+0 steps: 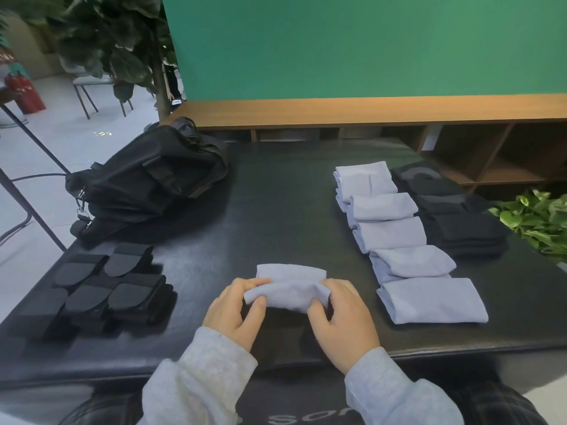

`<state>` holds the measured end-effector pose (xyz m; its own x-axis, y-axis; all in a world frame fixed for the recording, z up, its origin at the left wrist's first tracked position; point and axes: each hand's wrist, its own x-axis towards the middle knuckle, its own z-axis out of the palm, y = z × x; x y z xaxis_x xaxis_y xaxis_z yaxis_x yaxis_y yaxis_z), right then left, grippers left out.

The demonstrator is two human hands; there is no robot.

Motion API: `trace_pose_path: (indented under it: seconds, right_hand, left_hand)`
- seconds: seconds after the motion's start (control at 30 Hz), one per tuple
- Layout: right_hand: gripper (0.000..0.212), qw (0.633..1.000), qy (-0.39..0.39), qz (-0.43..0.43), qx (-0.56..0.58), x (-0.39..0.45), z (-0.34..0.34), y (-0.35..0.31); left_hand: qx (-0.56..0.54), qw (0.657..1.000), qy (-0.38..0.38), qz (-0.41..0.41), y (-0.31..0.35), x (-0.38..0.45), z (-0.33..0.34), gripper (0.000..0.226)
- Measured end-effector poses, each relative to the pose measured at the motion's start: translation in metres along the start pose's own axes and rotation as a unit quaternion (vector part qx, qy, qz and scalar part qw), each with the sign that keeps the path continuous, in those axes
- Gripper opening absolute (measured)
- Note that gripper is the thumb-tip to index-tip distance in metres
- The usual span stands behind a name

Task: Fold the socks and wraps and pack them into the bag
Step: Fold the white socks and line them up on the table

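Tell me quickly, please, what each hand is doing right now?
Left hand: closed, pinching the left end of the light blue sock.
Right hand: closed, gripping the right end of the same sock.

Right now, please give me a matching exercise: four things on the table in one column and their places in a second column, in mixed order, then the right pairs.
Things:
1. bag
2. black wraps
3. folded pale socks
4. black socks

Places:
A. far right, beside the plant
B. near left
C. far left corner
D. in a row, right of centre

Pairs: 1-C, 2-B, 3-D, 4-A
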<state>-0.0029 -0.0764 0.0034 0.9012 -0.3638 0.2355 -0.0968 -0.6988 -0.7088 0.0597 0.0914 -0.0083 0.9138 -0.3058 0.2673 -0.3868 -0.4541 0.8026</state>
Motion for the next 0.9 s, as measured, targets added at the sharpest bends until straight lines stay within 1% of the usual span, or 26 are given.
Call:
trace_pose_path:
  seconds: [0.07,0.17,0.2,0.27,0.33,0.43,0.53,0.63,0.67,0.73,0.8,0.83,0.9]
  right_hand:
    - [0.017,0.999,-0.019,0.028,-0.019,0.000,-0.001,-0.001]
    - [0.021,0.998,-0.022,0.052,-0.024,0.002,-0.002,-0.003]
    - [0.022,0.998,-0.020,0.061,-0.020,0.004,-0.001,-0.004]
    - [0.024,0.997,-0.017,0.079,-0.017,0.007,0.000,-0.005]
    - [0.026,0.995,-0.018,0.091,-0.025,0.012,0.000,-0.008]
    - [0.027,0.994,-0.022,0.093,-0.054,0.017,-0.001,-0.010]
    - [0.026,0.992,-0.024,0.087,-0.090,0.021,-0.001,-0.012]
    - [0.015,0.992,-0.013,0.097,-0.085,0.024,-0.001,-0.013]
    - [0.014,0.992,-0.002,0.099,-0.077,0.025,0.000,-0.013]
    - [0.030,0.994,0.020,0.080,-0.076,0.024,0.002,-0.011]
    - [0.047,0.995,0.021,0.051,-0.083,0.023,0.003,-0.010]
    - [0.052,0.996,0.005,0.038,-0.085,0.023,0.004,-0.010]
    - [0.055,0.995,-0.036,0.033,-0.084,0.024,0.004,-0.009]
  left_hand:
    - [-0.031,0.999,0.014,-0.027,0.002,-0.001,-0.001,0.035]
    - [-0.049,0.996,0.014,-0.072,0.005,0.001,0.000,0.029]
    - [-0.055,0.995,0.013,-0.087,0.004,0.004,0.001,0.030]
    - [-0.058,0.991,0.009,-0.121,0.002,0.008,0.003,0.034]
    - [-0.050,0.987,0.012,-0.153,0.000,0.014,0.004,0.029]
    - [-0.004,0.984,0.023,-0.178,0.001,0.023,0.006,0.023]
    - [0.063,0.980,0.038,-0.187,0.010,0.026,0.008,0.024]
    - [0.114,0.976,0.054,-0.177,0.015,0.025,0.012,0.027]
    - [0.126,0.976,0.061,-0.169,0.016,0.024,0.014,0.027]
    - [0.143,0.972,0.085,-0.164,0.015,0.024,0.017,0.032]
    - [0.180,0.967,0.092,-0.156,0.016,0.025,0.017,0.042]
    - [0.216,0.962,0.080,-0.148,0.017,0.026,0.017,0.045]
    - [0.283,0.950,0.034,-0.130,0.018,0.027,0.017,0.046]
